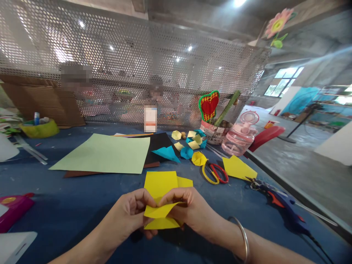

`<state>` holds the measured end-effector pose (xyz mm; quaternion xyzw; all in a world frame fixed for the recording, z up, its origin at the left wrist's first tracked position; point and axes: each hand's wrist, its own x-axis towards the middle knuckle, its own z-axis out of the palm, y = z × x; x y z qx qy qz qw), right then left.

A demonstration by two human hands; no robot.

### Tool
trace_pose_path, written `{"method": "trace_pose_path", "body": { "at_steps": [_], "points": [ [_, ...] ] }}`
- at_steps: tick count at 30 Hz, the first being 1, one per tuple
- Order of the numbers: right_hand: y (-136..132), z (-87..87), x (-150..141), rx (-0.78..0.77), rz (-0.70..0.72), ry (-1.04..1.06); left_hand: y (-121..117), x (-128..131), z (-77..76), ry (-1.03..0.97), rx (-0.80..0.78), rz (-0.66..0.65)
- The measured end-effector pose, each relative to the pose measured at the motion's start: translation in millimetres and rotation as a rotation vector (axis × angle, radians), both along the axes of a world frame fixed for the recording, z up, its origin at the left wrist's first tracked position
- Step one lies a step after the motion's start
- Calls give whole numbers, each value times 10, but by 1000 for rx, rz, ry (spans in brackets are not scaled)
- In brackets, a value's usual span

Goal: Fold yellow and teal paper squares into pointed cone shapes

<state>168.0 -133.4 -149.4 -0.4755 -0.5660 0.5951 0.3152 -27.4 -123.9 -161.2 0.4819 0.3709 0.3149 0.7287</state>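
Observation:
A small folded piece of yellow paper (162, 211) is pinched between my two hands, its layers standing apart at the near side. My left hand (133, 209) grips its left edge, thumb and fingers closed on it. On the right edge, my right hand (185, 205) does the same, with a metal bangle on that wrist. Flat yellow paper sheets (161, 180) lie on the blue table just beyond my fingers. Scissors (214, 173) with yellow and red handles rest beyond my right hand, near a folded yellow paper piece (199, 158).
Pale green paper (107, 154) lies over brown and black sheets. Blue and cream folded pieces (195, 140) sit further back. At right are a blue glue gun (286, 201), yellow paper (239, 167) and a pink bottle (239, 137). A magenta tool (15, 211) lies left. Perforated metal (115, 69) screens the back.

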Motion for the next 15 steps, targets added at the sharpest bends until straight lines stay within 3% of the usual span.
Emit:
{"method": "trace_pose_path", "body": {
  "at_steps": [6,10,15],
  "points": [
    [-20,66,-11,524,17,-106,13,-15,76,17,-110,101],
    [-41,87,-8,599,124,-115,9,-30,124,-17,-154,126],
    [-92,97,-50,709,128,-230,-20,-25,112,27,-154,137]
  ]
}}
